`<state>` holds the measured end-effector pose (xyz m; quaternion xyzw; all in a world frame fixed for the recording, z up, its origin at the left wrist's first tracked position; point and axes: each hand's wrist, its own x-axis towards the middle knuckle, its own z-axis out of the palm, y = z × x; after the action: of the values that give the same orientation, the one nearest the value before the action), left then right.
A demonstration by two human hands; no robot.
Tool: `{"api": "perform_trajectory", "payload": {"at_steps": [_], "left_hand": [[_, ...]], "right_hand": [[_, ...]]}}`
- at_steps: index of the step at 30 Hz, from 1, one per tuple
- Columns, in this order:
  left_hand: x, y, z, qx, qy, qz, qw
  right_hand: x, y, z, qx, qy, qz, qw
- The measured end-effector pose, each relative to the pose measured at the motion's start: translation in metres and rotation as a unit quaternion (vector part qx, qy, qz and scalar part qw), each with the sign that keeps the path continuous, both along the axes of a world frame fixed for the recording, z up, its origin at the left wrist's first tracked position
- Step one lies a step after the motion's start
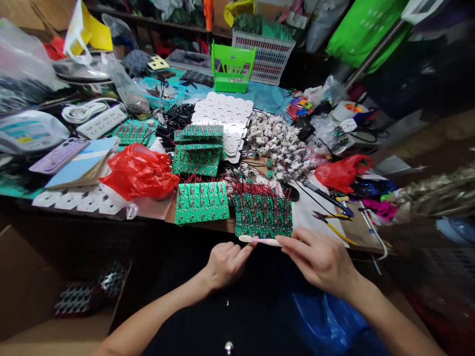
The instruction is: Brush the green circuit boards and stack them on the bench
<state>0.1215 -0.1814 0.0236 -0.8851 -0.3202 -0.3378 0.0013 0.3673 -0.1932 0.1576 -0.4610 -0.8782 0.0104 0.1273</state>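
Note:
Both my hands hold a thin pale strip (pixel 260 240) just below the table's front edge. My left hand (pixel 225 263) pinches its left end with curled fingers. My right hand (pixel 319 258) grips its right end between thumb and fingers. Right above the strip lies a green circuit board panel with red wires (pixel 263 213). A second wired green panel (pixel 202 201) lies to its left, and more green boards (pixel 197 153) are stacked behind.
A red plastic bag (pixel 139 170) lies left of the boards and another red bag (pixel 341 172) to the right. Yellow-handled pliers (pixel 330 223), white hexagon sheets (pixel 226 116), a pile of small white parts (pixel 278 141), a power strip (pixel 101 121) and a cardboard box (pixel 55 296) surround the work spot.

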Motion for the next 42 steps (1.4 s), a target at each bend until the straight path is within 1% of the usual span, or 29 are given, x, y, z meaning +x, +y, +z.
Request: {"api": "perform_trajectory", "payload": {"at_steps": [4, 8, 11, 13, 15, 18, 21, 23, 25, 28, 32, 34, 35, 36, 38, 42], "left_hand": [[0.001, 0.0, 0.0, 0.004, 0.009, 0.001, 1.0], [0.001, 0.0, 0.001, -0.005, 0.008, -0.002, 1.0], [0.0, 0.001, 0.0, -0.003, 0.013, 0.001, 1.0], [0.0, 0.002, 0.0, 0.0, 0.009, -0.005, 1.0], [0.001, 0.002, -0.001, 0.005, -0.003, -0.017, 1.0], [0.002, 0.0, -0.001, 0.012, -0.019, -0.039, 0.999], [0.001, -0.002, -0.002, 0.018, -0.04, -0.05, 0.998], [0.0, -0.002, -0.004, 0.023, -0.068, -0.046, 0.996], [-0.001, -0.002, -0.006, 0.024, -0.092, -0.023, 0.995], [-0.002, 0.0, -0.008, 0.021, -0.098, 0.014, 0.995], [-0.002, 0.003, -0.007, 0.029, -0.093, 0.021, 0.995], [-0.002, 0.005, -0.006, 0.038, -0.098, 0.019, 0.994], [-0.002, 0.007, -0.006, 0.043, -0.101, 0.018, 0.994], [-0.002, 0.008, -0.005, 0.049, -0.105, 0.017, 0.993], [-0.002, 0.011, -0.004, 0.061, -0.114, 0.019, 0.991], [0.0, 0.015, -0.003, 0.067, -0.125, 0.024, 0.99]], "right_hand": [[-0.005, 0.008, -0.003, 0.061, -0.043, 0.016, 0.997], [-0.007, 0.038, -0.007, 0.133, -0.068, -0.017, 0.989], [-0.005, 0.063, -0.008, 0.17, -0.041, -0.047, 0.983], [-0.002, 0.068, -0.007, 0.178, -0.007, -0.056, 0.982], [0.005, 0.059, -0.005, 0.162, 0.028, -0.054, 0.985], [0.016, 0.03, -0.002, 0.104, 0.058, -0.026, 0.993], [0.025, 0.002, -0.003, 0.055, 0.054, 0.007, 0.997], [0.027, -0.007, -0.006, 0.048, 0.038, 0.02, 0.998], [0.025, -0.006, -0.01, 0.069, 0.018, 0.023, 0.997], [0.02, 0.013, -0.012, 0.133, -0.02, 0.006, 0.991], [0.014, 0.052, -0.009, 0.214, -0.053, -0.031, 0.975], [0.013, 0.065, -0.006, 0.229, -0.05, -0.049, 0.971], [0.015, 0.067, -0.005, 0.227, -0.043, -0.057, 0.971], [0.017, 0.066, -0.003, 0.218, -0.03, -0.063, 0.973], [0.024, 0.053, 0.0, 0.183, 0.005, -0.059, 0.981], [0.041, 0.006, 0.001, 0.09, 0.054, -0.017, 0.994]]}}
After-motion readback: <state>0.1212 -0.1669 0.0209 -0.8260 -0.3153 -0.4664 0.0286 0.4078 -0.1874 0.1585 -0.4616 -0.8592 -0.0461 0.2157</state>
